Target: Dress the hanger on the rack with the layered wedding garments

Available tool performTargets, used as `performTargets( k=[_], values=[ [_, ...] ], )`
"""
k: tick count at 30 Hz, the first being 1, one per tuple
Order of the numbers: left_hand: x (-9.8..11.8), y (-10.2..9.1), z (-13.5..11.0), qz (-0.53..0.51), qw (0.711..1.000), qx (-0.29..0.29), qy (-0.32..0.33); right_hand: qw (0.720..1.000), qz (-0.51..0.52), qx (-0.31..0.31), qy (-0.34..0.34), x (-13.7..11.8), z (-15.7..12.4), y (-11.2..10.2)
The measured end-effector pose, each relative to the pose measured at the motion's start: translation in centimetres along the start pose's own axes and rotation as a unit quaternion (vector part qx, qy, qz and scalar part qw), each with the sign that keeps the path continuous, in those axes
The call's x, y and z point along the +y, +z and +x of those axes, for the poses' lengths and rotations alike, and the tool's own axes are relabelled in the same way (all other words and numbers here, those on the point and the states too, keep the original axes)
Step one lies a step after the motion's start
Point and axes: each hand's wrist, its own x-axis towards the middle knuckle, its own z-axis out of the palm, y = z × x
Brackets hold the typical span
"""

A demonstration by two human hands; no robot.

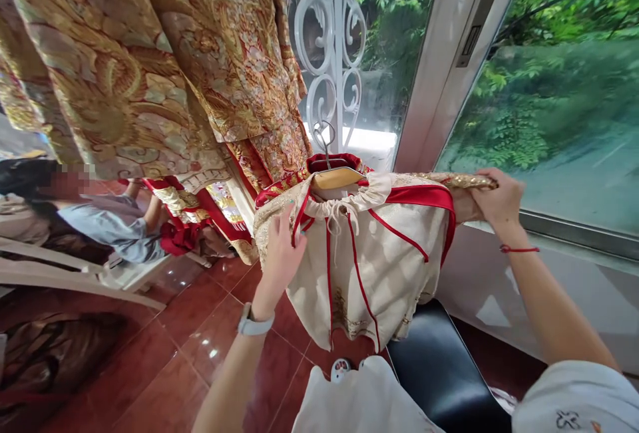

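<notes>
A cream jacket (379, 260) with red piping and gold embroidery hangs on a wooden hanger (339, 177), its drawstring neck gathered and tied in a bow. My right hand (500, 200) is closed around the cuff of one gold-trimmed sleeve (464, 181), which stretches out to the right. Against the opposite shoulder of the jacket rests my left hand (283, 250), fingers stretched and thumb apart beside the red trim. Some fingertips there are partly hidden by the cloth. A red collar (332, 159) shows behind the hanger.
Gold embroidered garments (150, 67) hang at upper left, close to the jacket. A black seat (444, 366) stands below right. White scrolled ironwork (333, 40) and a window (559, 120) are behind. Another person (114, 220) sits at left by a white chair (134, 277).
</notes>
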Motion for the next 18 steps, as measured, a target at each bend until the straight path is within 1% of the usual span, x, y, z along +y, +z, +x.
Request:
performTargets(
  k=[2,3,5,6,7,9,11,13,14,15,16,17,18],
  values=[
    [3.7,0.6,0.9,0.040,0.996,0.068,0.045,0.997,-0.038,0.009,-0.060,-1.9,1.2,-1.6],
    [5.9,1.1,1.8,0.047,0.991,0.073,0.101,0.996,-0.040,0.005,-0.076,-2.8,1.5,-2.1],
    [10.4,2.7,4.2,0.053,0.966,0.019,0.253,0.996,-0.030,-0.024,-0.083,-3.9,1.6,-2.9],
    [12.4,3.7,5.5,0.058,0.951,-0.009,0.303,0.996,-0.017,-0.040,-0.075,-4.1,1.5,-3.2],
    [14.0,4.8,6.9,0.064,0.943,-0.024,0.326,0.997,0.000,-0.051,-0.062,-4.2,1.5,-3.4],
    [16.1,7.0,9.2,0.078,0.940,-0.029,0.332,0.998,0.034,-0.052,-0.026,-4.2,1.8,-3.8],
    [16.7,8.7,10.6,0.092,0.939,-0.019,0.330,0.998,0.041,-0.033,0.023,-5.0,2.9,-3.7],
    [16.3,9.7,11.0,0.103,0.937,-0.011,0.332,0.998,0.022,-0.006,0.060,-6.9,4.4,-3.3],
    [16.0,10.0,11.0,0.108,0.937,-0.010,0.331,0.998,0.012,0.007,0.061,-8.1,4.9,-3.1],
    [15.6,10.2,11.0,0.110,0.939,-0.011,0.325,0.999,0.003,0.015,0.046,-9.3,5.0,-2.9],
    [15.3,10.5,11.0,0.111,0.943,-0.013,0.313,1.000,-0.004,0.013,0.013,-10.2,4.7,-2.8],
    [15.0,10.8,11.1,0.109,0.948,-0.019,0.300,0.999,-0.015,-0.001,-0.029,-10.7,3.7,-2.8],
    [14.7,11.2,11.3,0.105,0.952,-0.028,0.286,0.997,-0.028,-0.023,-0.067,-10.5,2.2,-2.8]
  ],
)
